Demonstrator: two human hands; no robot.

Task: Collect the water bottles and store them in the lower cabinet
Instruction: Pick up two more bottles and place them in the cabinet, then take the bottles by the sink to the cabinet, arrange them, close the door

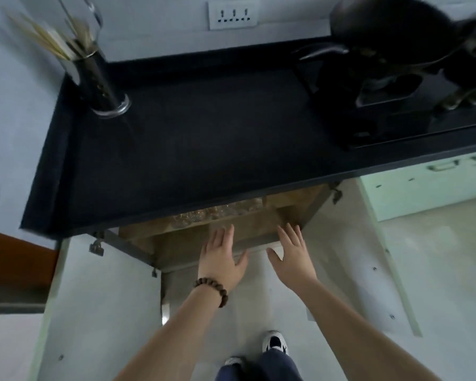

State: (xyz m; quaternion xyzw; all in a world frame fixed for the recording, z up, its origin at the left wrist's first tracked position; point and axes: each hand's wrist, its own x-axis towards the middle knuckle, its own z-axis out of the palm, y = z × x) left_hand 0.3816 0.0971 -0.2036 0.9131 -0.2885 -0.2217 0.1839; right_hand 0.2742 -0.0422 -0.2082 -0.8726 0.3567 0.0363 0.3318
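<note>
I am holding my left hand [221, 257] and right hand [290, 254] spread wide, empty, before the open cabinet [259, 232]; bottles [217, 213] sit shelved inside. Next I should close both doors gently.

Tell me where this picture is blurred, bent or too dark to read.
Head view: wide-angle bending curves the counter edges; the utensil holder and wok are smeared by motion blur; the open lower cabinet sits in shadow, its clear items too dim to identify; both open hands, left hand and right hand, are fairly sharp.
</note>
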